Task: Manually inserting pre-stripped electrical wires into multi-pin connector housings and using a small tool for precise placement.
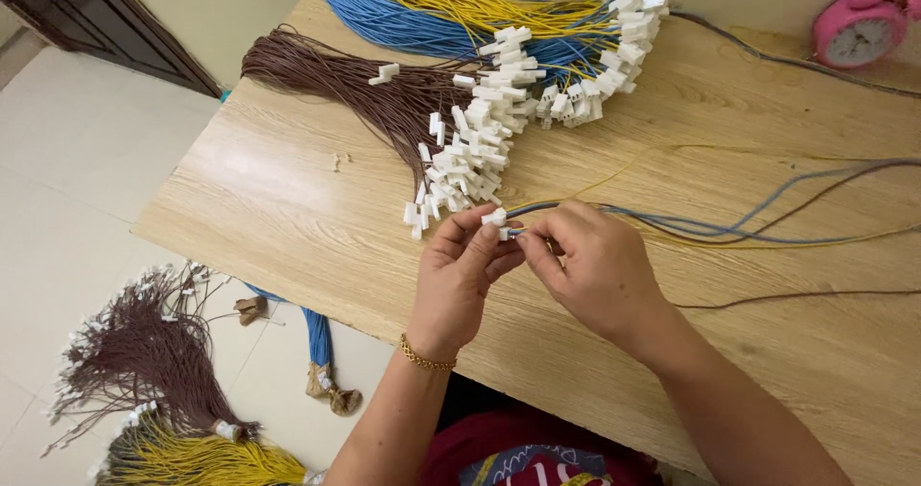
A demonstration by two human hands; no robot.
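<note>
My left hand (462, 273) pinches a small white plastic connector (495, 218) between thumb and fingers, just above the wooden table (288, 208). My right hand (587, 260) grips the ends of thin blue, yellow and brown wires (729, 227) right at that connector. The loose wires trail off to the right across the tabletop. Both hands meet near the table's front edge.
Bundles of brown wires (345, 78), blue wires (384, 16) and yellow wires (460, 1) with white connectors (470, 155) lie at the back of the table. A pink alarm clock (859, 25) stands at the back right. More wire bundles (153, 371) lie on the tiled floor at left.
</note>
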